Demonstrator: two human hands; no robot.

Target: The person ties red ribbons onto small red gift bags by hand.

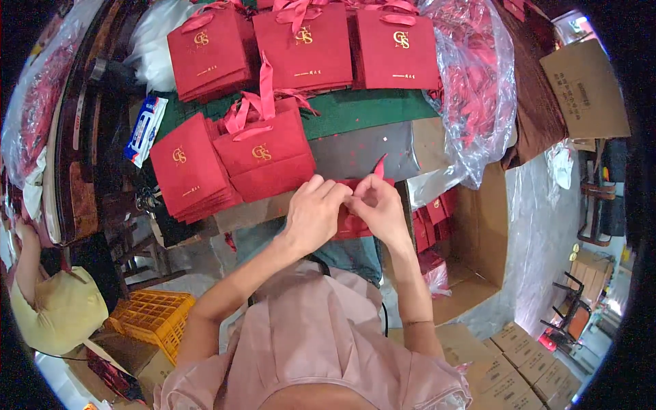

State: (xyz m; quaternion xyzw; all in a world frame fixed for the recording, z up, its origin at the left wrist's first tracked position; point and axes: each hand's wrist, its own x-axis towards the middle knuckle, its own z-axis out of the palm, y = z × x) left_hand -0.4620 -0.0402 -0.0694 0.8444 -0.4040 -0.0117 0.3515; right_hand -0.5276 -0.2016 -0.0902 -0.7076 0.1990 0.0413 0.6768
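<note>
A small red paper bag is in front of my body at the near table edge, mostly covered by my hands. My left hand is closed over its left side, fingertips pinched; what they grip is hidden. Against those fingertips, my right hand pinches with thumb and forefinger curled into a ring. A red ribbon sticks up just behind the right hand and appears to run into its grip. Left of my hands, a fanned stack of red bags leans beside another stack with ribbon handles.
More red bag stacks stand along the far side. Clear plastic sacks of red ribbon lie at far right. An open carton holding red bags is right of my hands. A yellow crate and a person in yellow are at left.
</note>
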